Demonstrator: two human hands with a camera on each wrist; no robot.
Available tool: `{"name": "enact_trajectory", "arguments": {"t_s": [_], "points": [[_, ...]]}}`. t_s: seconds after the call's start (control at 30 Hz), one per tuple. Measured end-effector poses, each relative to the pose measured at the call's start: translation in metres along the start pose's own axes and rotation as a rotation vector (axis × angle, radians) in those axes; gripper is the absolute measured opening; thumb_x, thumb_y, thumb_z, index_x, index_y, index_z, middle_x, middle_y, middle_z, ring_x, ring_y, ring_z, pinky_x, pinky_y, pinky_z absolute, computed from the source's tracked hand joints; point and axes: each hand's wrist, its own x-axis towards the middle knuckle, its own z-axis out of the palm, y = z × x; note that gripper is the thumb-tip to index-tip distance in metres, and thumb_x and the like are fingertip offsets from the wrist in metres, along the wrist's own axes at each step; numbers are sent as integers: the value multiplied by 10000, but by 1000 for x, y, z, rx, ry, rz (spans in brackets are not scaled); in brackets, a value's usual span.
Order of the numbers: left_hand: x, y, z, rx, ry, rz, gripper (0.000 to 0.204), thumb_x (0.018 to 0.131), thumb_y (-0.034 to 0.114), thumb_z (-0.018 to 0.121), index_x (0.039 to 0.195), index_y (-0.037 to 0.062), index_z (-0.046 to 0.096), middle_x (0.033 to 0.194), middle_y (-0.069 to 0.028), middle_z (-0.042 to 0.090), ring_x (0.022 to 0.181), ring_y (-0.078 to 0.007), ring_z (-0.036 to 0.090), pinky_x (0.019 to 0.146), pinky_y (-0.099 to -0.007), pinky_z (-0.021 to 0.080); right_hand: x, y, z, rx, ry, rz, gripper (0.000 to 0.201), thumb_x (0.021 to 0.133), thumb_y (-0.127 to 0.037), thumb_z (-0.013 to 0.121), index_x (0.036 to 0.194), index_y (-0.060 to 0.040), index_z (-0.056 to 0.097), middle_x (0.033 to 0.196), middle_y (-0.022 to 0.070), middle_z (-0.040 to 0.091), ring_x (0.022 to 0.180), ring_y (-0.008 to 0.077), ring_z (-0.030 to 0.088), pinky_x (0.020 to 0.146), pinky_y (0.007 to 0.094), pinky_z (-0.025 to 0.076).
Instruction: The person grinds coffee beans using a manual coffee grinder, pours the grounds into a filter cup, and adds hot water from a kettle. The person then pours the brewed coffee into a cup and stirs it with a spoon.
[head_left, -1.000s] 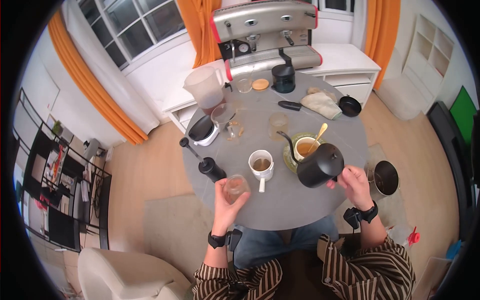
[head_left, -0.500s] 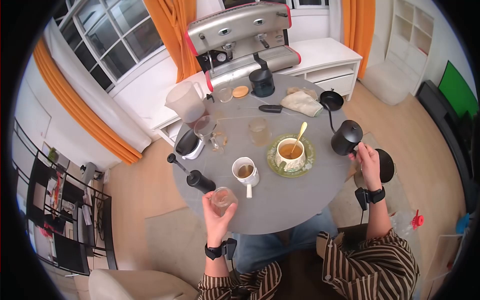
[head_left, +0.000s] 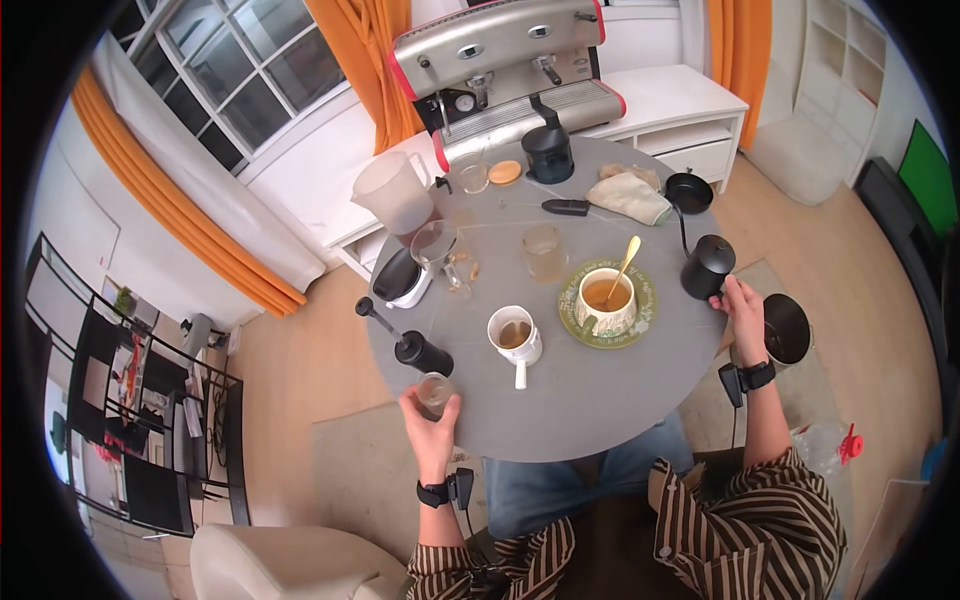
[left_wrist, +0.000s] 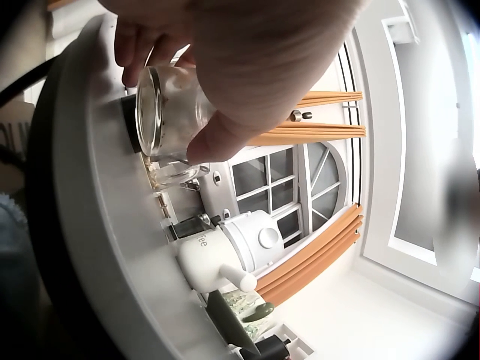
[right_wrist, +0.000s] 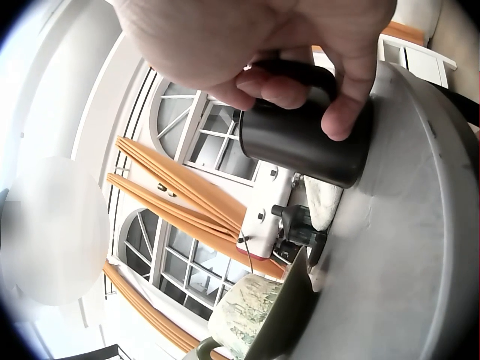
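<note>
Left hand [head_left: 430, 420]: fingers wrapped round a small glass jar [head_left: 435, 392], lower left of the desk [head_left: 580, 410], beside a black grinder [head_left: 420, 350].
Right hand [head_left: 745, 305]: fingers curled on the handle of a black kettle [head_left: 707, 267], standing at the desk's right edge.
Centre: white mug [head_left: 516, 334]; cup with spoon [head_left: 607, 294] on a green saucer [head_left: 648, 310].

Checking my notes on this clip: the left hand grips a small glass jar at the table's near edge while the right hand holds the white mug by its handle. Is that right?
Not quite. The left hand does grip the small glass jar at the table's near edge, but the right hand holds the black kettle by its handle, as the head and right wrist views show. The white mug stands untouched.
</note>
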Motion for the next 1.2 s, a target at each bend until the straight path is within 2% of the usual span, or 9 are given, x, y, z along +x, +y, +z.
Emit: {"name": "enact_trajectory", "arguments": {"t_s": [0.43,0.53,0.7,0.87,0.93,0.97,1.03,1.07,1.2], "points": [[18,-5,0,202,5,-24,585,789,211,840,1245,-15,551,1149,-134,522,1048,-273,547,954,-391,449,1,-19,6,-116,-36,70,418,1045,-363,568,736,-87,518,695,-13,520,709,106,598,737,266,501],[19,-8,-1,222,-16,-43,612,787,222,846,1262,-18,543,1180,-145,522,1078,-281,541,963,-396,447,-2,-25,4,-175,-53,68,390,1035,-369,583,828,-38,569,741,10,581,723,125,615,743,274,505],[5,-5,-1,303,69,29,697,783,231,853,1329,-4,488,1202,-118,547,1091,-253,527,936,-391,447,-6,-39,-11,-541,17,-57,418,999,-367,631,1171,9,570,1005,92,661,806,160,644,722,299,507],[-10,23,-2,250,162,96,719,808,170,827,1365,-39,422,1206,-168,520,1126,-294,519,939,-409,441,-21,-65,-3,-830,170,-196,371,986,-302,651,1178,7,575,1021,90,642,803,150,618,716,292,494],[-16,36,1,140,102,163,703,808,144,822,1364,-27,428,1202,-166,519,1113,-286,518,914,-391,439,-27,-71,3,-869,219,-271,343,983,-273,655,1166,7,578,999,81,640,792,141,604,717,283,487],[-17,45,4,140,108,161,703,808,144,822,1364,-27,428,1202,-166,519,1113,-286,518,914,-391,439,-31,-74,8,-777,199,-309,309,979,-243,657,1147,4,582,970,68,638,785,132,592,719,276,480],[-12,64,13,54,-113,235,723,800,122,822,1381,-22,416,1254,-174,521,1158,-301,519,960,-399,438,-44,-83,31,-584,111,-375,193,968,-169,657,1049,-1,605,884,33,640,779,105,571,722,257,464],[-4,74,21,54,-111,246,723,800,122,822,1381,-22,416,1254,-174,521,1158,-301,519,960,-399,438,-59,-84,52,-452,-88,-346,158,958,-150,663,986,-1,620,841,24,643,781,100,578,732,259,473],[34,96,39,90,-413,376,804,812,88,796,1463,-12,335,1413,-196,477,1325,-355,453,1099,-433,387,-94,-84,102,-474,-479,-178,201,934,-185,709,952,10,659,779,56,680,724,120,631,693,280,511]]}}
